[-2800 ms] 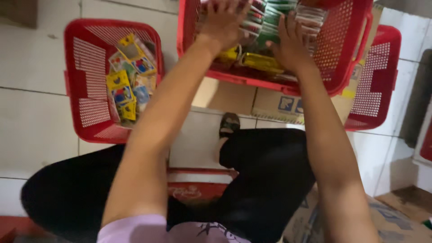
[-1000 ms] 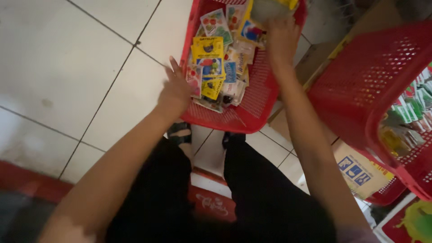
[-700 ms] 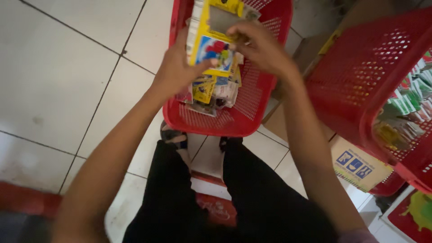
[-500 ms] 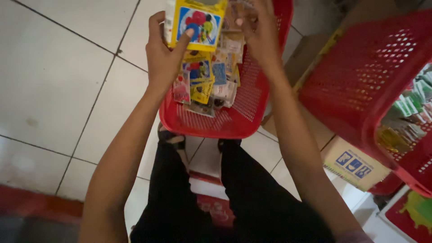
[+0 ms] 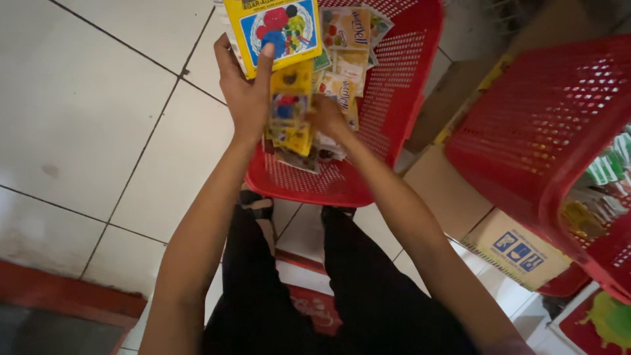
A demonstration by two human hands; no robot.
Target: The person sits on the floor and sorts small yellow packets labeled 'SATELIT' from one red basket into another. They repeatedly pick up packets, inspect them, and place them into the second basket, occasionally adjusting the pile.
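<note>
My left hand [image 5: 244,89] holds up a flat yellow box [image 5: 273,27] with a blue picture panel, thumb across its front, above a red plastic basket [image 5: 394,98]. My right hand [image 5: 327,115] reaches down into the basket among several small yellow and cream sachets [image 5: 292,108]; its fingers are buried in the packets and I cannot tell what they grip. More cream sachets [image 5: 351,43] lie further back in the basket.
A second, larger red basket [image 5: 532,131] with green and yellow packets stands at the right, resting on brown cardboard boxes [image 5: 506,243]. White floor tiles [image 5: 98,112] spread to the left. My dark-trousered legs [image 5: 315,296] and a red stool are below.
The view swung from the large basket to the smaller one. My left hand took up the yellow box and raised it; my right hand dropped from the box into the sachets.
</note>
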